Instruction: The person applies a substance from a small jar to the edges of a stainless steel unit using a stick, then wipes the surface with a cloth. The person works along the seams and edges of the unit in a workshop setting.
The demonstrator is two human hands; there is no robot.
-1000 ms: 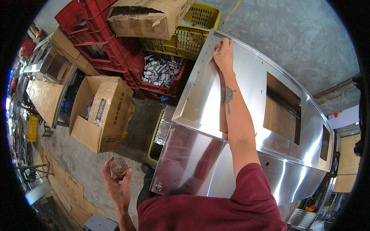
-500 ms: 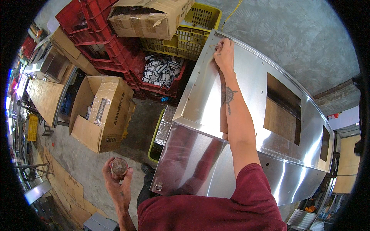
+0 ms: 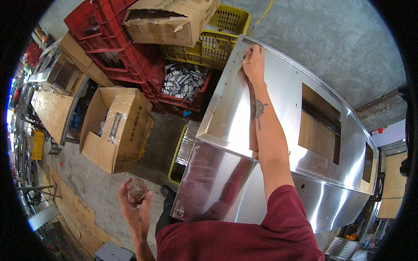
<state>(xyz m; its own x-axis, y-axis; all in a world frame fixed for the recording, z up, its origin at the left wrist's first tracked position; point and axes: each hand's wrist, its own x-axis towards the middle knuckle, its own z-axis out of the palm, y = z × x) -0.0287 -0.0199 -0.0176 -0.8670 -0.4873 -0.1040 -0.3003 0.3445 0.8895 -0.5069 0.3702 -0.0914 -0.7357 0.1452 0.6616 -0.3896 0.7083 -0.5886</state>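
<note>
My left hand is raised low on the left, its fingers curled round a round-ended object with a worn, brownish-grey face. Its kind is not clear, as only that round end shows. Stretched far forward, my right hand is closed in a pinch at the far left corner of a shiny sheet-metal cabinet, beside a row of small holes or fasteners along its rim. What those fingertips hold, if anything, is too small to make out. The cabinet has rectangular cut-outs on its upper face.
An open cardboard box stands on the floor to the left. Beyond it are stacked red crates, one holding small metal parts. Another carton rests on a yellow crate. A green-yellow basket touches the cabinet's left side.
My left hand and the round-ended object have shifted very slightly. My right hand stays pinched at the same corner of the cabinet.
</note>
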